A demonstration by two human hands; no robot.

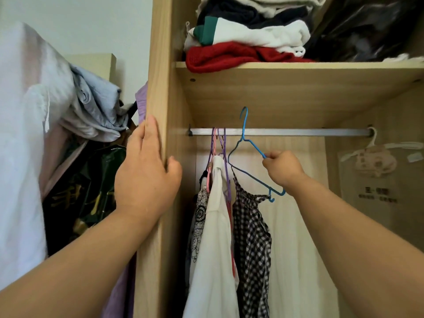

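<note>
My right hand (281, 172) pinches the right shoulder of a blue wire hanger (249, 143). Its hook rises in front of the metal rail (298, 132), with the tip above the rail. A black-and-white checked garment (251, 237) hangs from the hanger's lower left side. My left hand (146, 171) grips the wooden side panel (158, 76) of the wardrobe, fingers on its outer face and thumb round the front edge. A white garment (215, 237) and a floral one (199, 216) hang on purple and pink hangers (218, 143) at the rail's left end.
Folded clothes, a red knit (220, 56) lowest, are stacked on the shelf (298, 66) above, beside a black plastic bag (367, 28). A white hanger (376, 145) hangs at the rail's right end. Piled fabric (91, 111) and a dark bag (87, 193) sit left of the wardrobe.
</note>
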